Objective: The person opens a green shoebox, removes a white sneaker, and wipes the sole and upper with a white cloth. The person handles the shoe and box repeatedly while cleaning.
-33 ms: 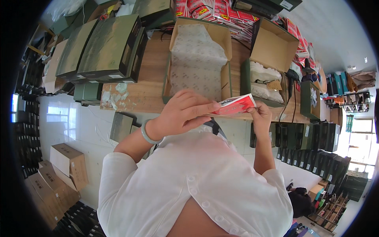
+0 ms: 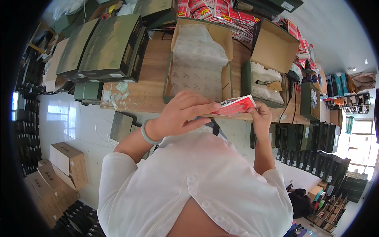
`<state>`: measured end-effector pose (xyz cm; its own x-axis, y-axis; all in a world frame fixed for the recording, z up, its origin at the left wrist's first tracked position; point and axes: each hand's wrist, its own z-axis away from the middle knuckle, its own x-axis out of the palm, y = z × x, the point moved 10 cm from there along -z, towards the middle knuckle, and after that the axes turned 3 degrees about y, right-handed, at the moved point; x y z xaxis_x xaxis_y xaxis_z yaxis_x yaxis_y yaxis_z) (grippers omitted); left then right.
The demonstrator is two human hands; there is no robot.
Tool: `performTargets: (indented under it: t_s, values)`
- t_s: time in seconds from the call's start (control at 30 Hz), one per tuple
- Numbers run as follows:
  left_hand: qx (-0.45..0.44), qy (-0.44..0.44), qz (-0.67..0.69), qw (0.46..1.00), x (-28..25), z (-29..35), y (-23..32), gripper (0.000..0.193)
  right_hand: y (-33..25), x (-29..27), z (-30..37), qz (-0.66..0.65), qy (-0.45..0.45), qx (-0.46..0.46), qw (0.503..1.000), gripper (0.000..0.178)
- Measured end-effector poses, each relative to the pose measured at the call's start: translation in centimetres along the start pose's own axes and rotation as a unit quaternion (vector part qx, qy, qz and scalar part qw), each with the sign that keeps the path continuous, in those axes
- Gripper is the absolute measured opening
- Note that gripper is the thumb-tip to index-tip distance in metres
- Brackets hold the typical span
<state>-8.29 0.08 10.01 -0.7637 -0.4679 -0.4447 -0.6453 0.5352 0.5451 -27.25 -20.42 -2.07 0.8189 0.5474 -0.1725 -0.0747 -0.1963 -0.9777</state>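
Red packet pinched in both grips, held above the near edge of the wooden surface.
Thin, light, floppy; my left hand pinches its left end, my right hand its right corner—edges give best hold.

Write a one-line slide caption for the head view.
Both hands, left hand and right hand, hold a red packet above an open paper-lined box on a wooden table.

I see little free room ahead: the open box lined with paper fills the bench middle, a second open box stands just right of it, and stacked green boxes crowd the left. Only a bare strip (littered with paper scraps) lies between.
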Motion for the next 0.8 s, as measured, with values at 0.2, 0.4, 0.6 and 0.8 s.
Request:
performTargets:
  t_s: [0.2,0.4,0.6,0.8]
  values:
    - [-0.093,0.043,0.052,0.993,-1.2,1.3,-1.1,0.045,0.9,1.7,-0.5,0.027,-0.019,0.022,0.999,0.009]
    - [-0.255,0.107,0.129,0.952,-1.3,2.7,-4.3,0.042,2.0,3.0,-2.6,-0.010,-0.101,0.041,0.994,0.008]
    - [-0.192,0.091,-0.055,0.976,-0.8,0.3,-4.7,0.043,3.0,2.9,-5.2,-0.024,-0.144,0.068,0.987,0.006]
    - [-0.252,0.092,-0.015,0.963,2.5,-1.0,-6.9,0.039,4.4,1.2,-7.3,-0.040,-0.159,0.072,0.984,0.008]
